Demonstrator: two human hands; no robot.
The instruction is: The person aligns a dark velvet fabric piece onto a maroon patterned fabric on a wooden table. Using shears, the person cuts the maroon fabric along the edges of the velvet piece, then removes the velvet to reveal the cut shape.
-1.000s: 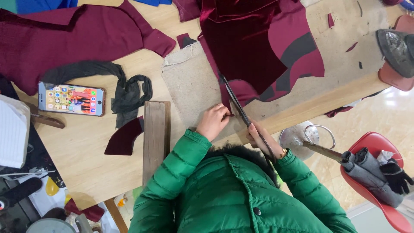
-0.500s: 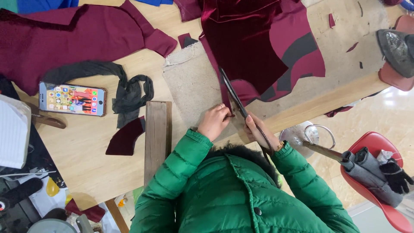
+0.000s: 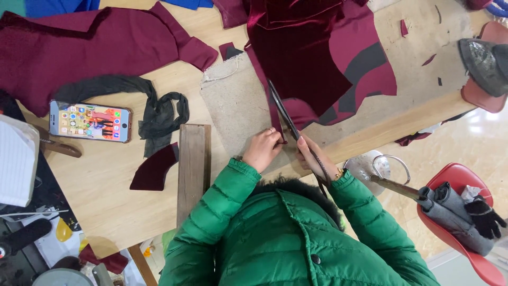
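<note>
Closest to us is our green jacket (image 3: 286, 238), both sleeves reaching up to the table (image 3: 106, 201). Our left hand (image 3: 263, 149) is pinching the lower edge of the maroon velvet (image 3: 304, 58), fingers curled down on the cloth right next to the blades. Our right hand (image 3: 313, 158) is wrapped around the handles of the scissors (image 3: 286, 117), so it's gripping them tight. The blades point away from us, running up along the velvet's left edge, where it lies over a grey felt pad (image 3: 238, 106).

Just left of our left sleeve there's a wooden block (image 3: 193, 164) lying lengthwise, and beside that a small curved maroon scrap (image 3: 154, 169). A bit further left we see a phone (image 3: 90, 122) with its screen lit, lying flat, and a dark sheer strip (image 3: 153, 108) of fabric snaking between the phone and the pad.

Off to the right, past the table edge, there's a red chair (image 3: 465, 185) with grey rolled cloth and a black glove (image 3: 484, 217) on it.

Far side: a big maroon cut piece (image 3: 95, 47) is spread over the upper left of the table, and an iron (image 3: 484, 58) sits at the far right on a red stand. Small maroon snippets (image 3: 404, 26) are scattered on the pad near it.
</note>
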